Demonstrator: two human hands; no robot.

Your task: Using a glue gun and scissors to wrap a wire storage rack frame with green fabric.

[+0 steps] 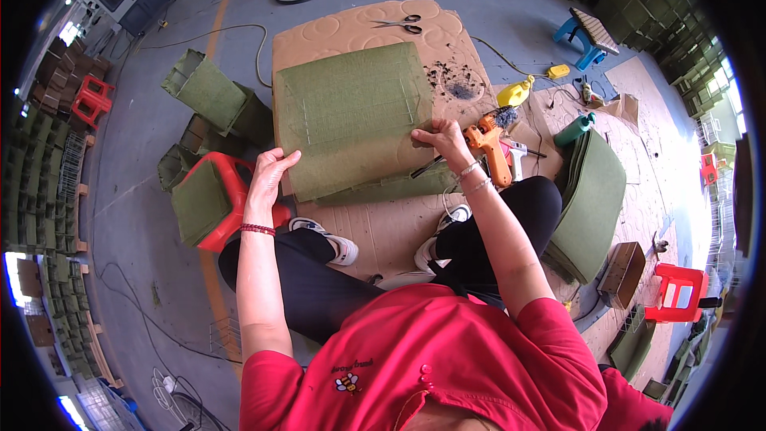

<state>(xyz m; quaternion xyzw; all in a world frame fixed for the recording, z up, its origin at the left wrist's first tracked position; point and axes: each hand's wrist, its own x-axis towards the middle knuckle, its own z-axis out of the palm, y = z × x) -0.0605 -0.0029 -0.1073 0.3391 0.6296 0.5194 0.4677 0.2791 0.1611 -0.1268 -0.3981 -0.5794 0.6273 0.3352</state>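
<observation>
A green, slightly see-through fabric sheet point(359, 100) with pale lines forming a rectangle lies over the cardboard-topped work surface point(319, 38). Its near edge hangs toward me. My left hand point(274, 172) pinches the near left corner, thumb on top. At the near right edge, my right hand point(445, 142) grips the same sheet, thumb also uppermost; the fingers beneath are hidden. Below the sheet shows another green piece point(399, 188). Just right of my right hand lies an orange glue gun point(493, 152). Black-handled scissors point(405, 24) rest at the far edge.
Small dark scraps point(456, 84) litter the surface's right side. Beyond are a yellow bottle point(516, 92) and a green bottle point(574, 129). Stacked green sheets point(597, 199) stand right of my knee. Left are a red stool point(231, 215) and green fabric boxes point(203, 92). Cables cross the floor.
</observation>
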